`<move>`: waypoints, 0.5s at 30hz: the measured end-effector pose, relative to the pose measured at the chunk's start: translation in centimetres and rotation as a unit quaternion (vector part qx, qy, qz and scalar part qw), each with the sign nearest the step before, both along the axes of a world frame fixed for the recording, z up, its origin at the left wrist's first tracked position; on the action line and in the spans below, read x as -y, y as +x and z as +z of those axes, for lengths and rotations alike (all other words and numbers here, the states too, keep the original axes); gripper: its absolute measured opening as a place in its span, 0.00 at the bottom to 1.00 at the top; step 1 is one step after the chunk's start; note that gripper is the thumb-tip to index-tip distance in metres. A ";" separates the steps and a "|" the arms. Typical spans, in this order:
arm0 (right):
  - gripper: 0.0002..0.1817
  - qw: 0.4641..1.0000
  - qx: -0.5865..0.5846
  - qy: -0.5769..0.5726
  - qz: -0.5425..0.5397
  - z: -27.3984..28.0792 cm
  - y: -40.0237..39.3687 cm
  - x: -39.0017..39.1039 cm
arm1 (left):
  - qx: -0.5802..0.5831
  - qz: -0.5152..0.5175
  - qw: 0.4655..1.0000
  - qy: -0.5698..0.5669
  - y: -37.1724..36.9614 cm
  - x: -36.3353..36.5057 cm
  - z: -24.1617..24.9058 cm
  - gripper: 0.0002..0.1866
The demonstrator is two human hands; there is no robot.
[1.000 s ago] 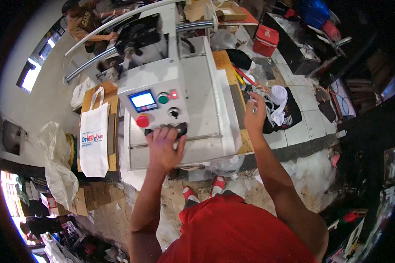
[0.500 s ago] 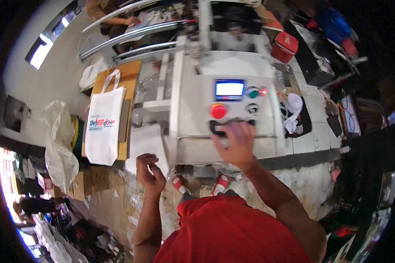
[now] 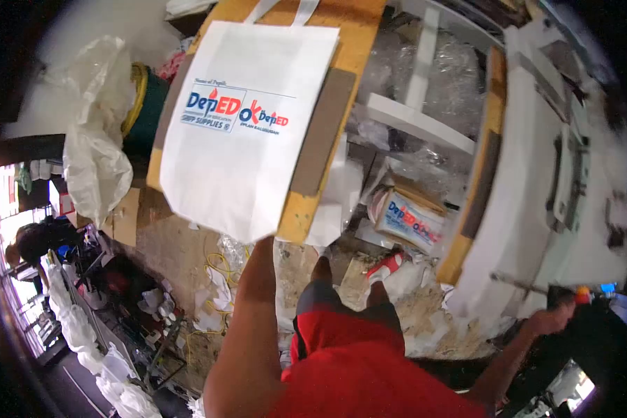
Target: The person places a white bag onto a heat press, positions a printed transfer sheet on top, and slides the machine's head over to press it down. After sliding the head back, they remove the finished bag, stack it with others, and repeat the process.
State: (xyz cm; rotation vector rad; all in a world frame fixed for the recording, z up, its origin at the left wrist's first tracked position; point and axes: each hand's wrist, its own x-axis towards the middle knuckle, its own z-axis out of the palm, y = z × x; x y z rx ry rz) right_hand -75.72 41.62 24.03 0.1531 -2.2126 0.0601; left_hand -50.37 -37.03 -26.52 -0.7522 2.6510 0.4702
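White machine occupies right side, tilted in view. White tote bag w/ "DepED" print lies flat on wooden board, upper centre. Left arm reaches under bag's lower edge; left hand hidden, finger state can't be told. Right hand at machine's lower edge, fingers closed on a dark handle.

The left arm rises bare through the lower middle of the frame, its hand out of sight at the top. The right arm stretches toward the lower right, where the right hand is closed in a fist
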 end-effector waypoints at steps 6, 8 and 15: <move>0.18 0.977 0.022 0.155 -0.146 5.4 1.8 1.4 | 0.206 0.104 0.968 0.100 3.9 1.2 1.8 0.32; 0.19 0.976 0.024 0.139 -0.168 5.5 1.9 2.2 | 0.224 0.112 0.961 0.116 4.7 1.8 1.2 0.34; 0.19 0.982 0.009 0.117 -0.150 4.3 1.0 2.6 | 0.202 0.151 0.952 0.172 3.4 3.6 3.8 0.40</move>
